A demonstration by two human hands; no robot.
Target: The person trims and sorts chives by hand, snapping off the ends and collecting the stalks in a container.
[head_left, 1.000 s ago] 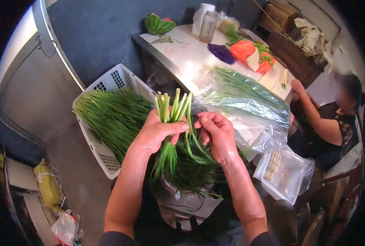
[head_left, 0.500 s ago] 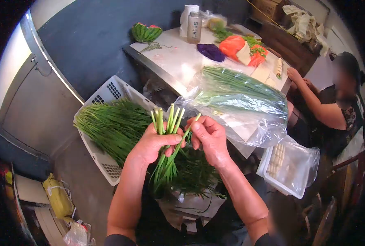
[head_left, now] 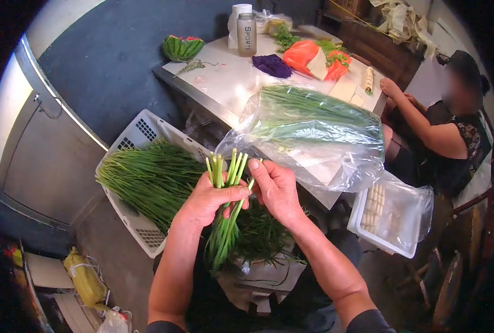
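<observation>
My left hand [head_left: 209, 201] is closed around a small bunch of garlic chives [head_left: 223, 241], pale cut ends up and green leaves hanging down. Close beside it on the right, my right hand [head_left: 277, 188] pinches one chive stalk near its pale end, against the edge of the bunch. Below my hands, a heap of dark green chives [head_left: 263, 233] sits over my lap, partly hidden. To the left, a white plastic crate [head_left: 149, 240] holds many more chives [head_left: 147, 172] lying lengthwise.
A table [head_left: 216, 91] ahead carries a clear bag of long green chives [head_left: 319, 114], a bottle [head_left: 247, 34], a cut watermelon [head_left: 183, 49], purple cloth [head_left: 272, 65] and orange bags [head_left: 302, 54]. At right sit a person [head_left: 447, 130] and a white tub [head_left: 388, 244] of pale rolls.
My right hand has moved slightly left and down, bringing its stalk closer against the bunch in my left hand. The whole view has shifted a little.
</observation>
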